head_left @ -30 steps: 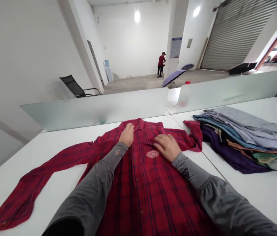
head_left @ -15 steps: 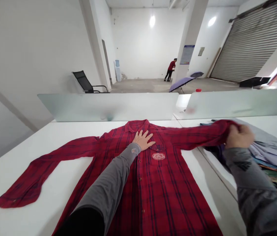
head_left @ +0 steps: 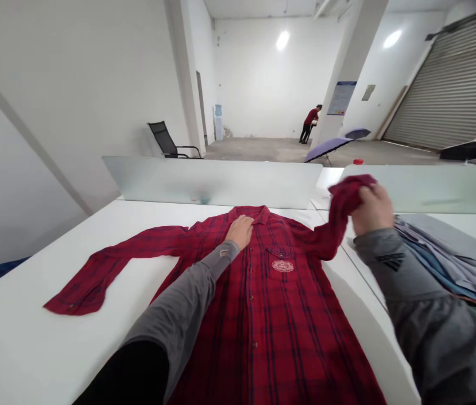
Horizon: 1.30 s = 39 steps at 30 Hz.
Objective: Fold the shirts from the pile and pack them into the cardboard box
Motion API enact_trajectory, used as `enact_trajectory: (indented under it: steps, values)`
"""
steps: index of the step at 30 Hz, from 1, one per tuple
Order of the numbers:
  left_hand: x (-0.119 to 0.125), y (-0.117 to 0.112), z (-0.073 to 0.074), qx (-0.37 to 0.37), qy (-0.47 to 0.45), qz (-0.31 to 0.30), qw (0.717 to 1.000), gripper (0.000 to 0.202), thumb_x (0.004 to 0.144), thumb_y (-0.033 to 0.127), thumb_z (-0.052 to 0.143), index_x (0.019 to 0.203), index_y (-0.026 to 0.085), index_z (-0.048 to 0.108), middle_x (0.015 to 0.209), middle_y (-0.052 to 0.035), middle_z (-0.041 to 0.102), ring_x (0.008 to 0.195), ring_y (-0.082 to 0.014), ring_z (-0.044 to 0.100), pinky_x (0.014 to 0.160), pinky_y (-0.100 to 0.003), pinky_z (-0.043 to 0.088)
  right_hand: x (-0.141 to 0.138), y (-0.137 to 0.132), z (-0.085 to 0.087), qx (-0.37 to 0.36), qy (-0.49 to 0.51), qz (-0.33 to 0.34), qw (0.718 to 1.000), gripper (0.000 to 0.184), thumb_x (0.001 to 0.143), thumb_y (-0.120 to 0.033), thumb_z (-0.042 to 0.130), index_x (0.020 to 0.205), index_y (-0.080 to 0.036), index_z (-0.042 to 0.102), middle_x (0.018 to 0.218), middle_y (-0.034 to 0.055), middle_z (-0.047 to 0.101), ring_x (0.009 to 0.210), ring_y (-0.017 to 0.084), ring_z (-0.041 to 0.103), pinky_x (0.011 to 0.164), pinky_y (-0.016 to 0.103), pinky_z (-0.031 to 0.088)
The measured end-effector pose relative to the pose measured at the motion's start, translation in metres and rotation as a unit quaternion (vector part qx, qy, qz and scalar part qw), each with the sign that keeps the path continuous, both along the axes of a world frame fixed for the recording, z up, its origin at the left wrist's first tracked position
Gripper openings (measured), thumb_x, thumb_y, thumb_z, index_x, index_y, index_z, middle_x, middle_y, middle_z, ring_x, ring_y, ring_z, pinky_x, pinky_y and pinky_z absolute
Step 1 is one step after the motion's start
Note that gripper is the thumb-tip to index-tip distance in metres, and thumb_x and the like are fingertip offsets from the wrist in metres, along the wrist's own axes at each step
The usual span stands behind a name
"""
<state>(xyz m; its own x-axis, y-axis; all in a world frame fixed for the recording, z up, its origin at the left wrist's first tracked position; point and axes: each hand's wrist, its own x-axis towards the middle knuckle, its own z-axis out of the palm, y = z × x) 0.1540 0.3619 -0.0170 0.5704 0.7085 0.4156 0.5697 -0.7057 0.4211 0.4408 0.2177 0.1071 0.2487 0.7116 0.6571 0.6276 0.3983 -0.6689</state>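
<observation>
A red and navy plaid shirt lies front side up across the white table, its collar away from me. It has a button front and a pale round patch on the chest pocket. My left hand rests just below the collar, its fingers drawn together on the cloth by the front opening; the fingertips are partly hidden. Lifted above the table, my right hand is closed around the end of one sleeve, which hangs bent between hand and shoulder. The other sleeve lies stretched out to the left.
Folded clothes are piled on the right side of the table. Frosted dividers stand along its far edge. Beyond are a black chair, a purple umbrella and a person bending near a pillar.
My right hand has raised the sleeve end and brought it leftward, away from the clothes pile. My left hand's spread fingers have drawn together near the collar. The view has shifted somewhat.
</observation>
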Motion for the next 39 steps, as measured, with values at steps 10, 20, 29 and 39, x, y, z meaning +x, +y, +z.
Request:
enact_trajectory:
  steps: [10,20,29,39]
  values:
    - [-0.137,0.006,-0.010,-0.145,-0.095,0.172,0.970,0.035,0.084,0.009,0.043,0.116,0.011,0.058,0.076,-0.0045,0.068,0.064,-0.0164,0.069,0.068,-0.028,0.056,-0.071,0.013,-0.104,-0.202,-0.182,-0.104,0.957,0.035,0.088,-0.043,0.047,0.102,-0.018,0.068,0.110,0.0101,0.069,0.105,0.026,0.062,0.095,0.043,0.047]
    - [-0.138,0.010,-0.004,-0.116,-0.109,0.170,0.972,0.052,0.066,0.002,0.061,0.116,0.019,0.063,0.141,-0.0121,0.046,0.130,-0.0301,0.044,0.113,-0.042,0.031,-0.021,0.004,-0.175,-0.211,-0.323,-0.163,0.908,0.044,0.095,-0.038,0.035,0.128,-0.021,0.058,0.136,0.0112,0.056,0.126,0.025,0.051,0.100,0.042,0.046]
    - [-0.160,0.030,0.029,-0.183,-0.221,0.100,0.953,0.016,0.075,0.027,0.061,0.088,0.017,0.059,0.084,-0.0028,0.065,0.090,-0.0201,0.063,0.090,-0.040,0.050,-0.030,-0.001,-0.172,-0.269,-0.384,-0.175,0.865,0.042,0.098,-0.033,0.032,0.134,-0.026,0.053,0.143,0.0071,0.050,0.131,0.025,0.045,0.100,0.051,0.043]
    - [-0.168,0.024,0.000,-0.269,-0.207,0.144,0.930,0.027,0.056,0.006,0.065,0.082,0.013,0.060,0.067,-0.0022,0.065,0.072,-0.0231,0.066,0.077,-0.042,0.055,-0.033,-0.003,-0.167,-0.266,-0.367,-0.176,0.874,0.043,0.097,-0.033,0.031,0.133,-0.028,0.055,0.141,0.0091,0.052,0.127,0.027,0.047,0.099,0.057,0.041]
